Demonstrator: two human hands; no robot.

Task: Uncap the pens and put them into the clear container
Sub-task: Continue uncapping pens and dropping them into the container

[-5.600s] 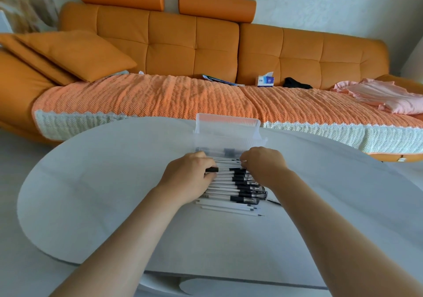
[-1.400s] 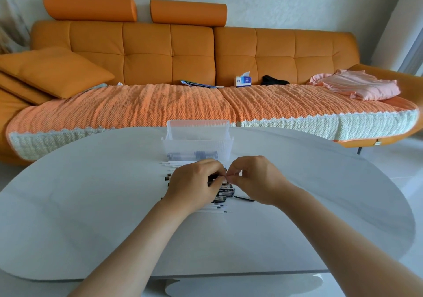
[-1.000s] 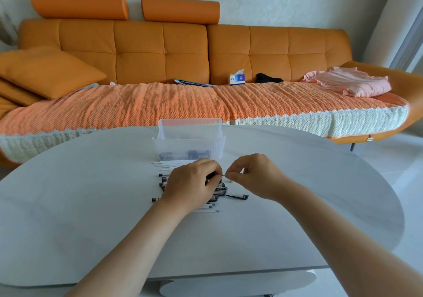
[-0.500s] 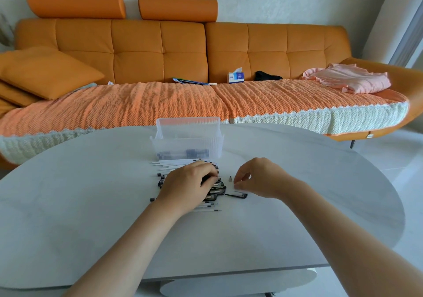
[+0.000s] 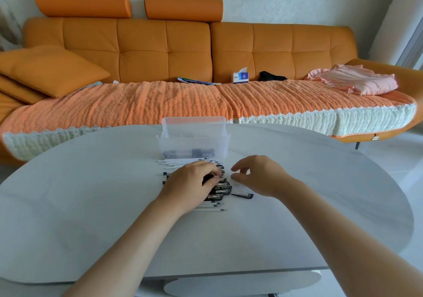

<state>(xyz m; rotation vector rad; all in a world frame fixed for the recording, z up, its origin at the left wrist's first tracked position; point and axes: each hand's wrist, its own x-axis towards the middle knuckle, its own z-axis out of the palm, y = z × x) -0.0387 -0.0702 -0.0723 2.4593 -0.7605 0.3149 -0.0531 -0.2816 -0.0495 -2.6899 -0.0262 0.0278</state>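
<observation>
Pens (image 5: 219,190) | we judge them light, stiff, slick; pinch barrel and cap | left hand (image 5: 190,184) curled round one | right hand (image 5: 261,175) loose, empty

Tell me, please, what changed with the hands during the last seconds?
The hands met over the pen pile, then parted: the right hand drew rightward, now open. The left hand still grips a pen there. Clear container and loose black cap stayed.

Left grip (image 5: 188,184) holds pens (image 5: 220,190) before clear container (image 5: 194,142).
</observation>
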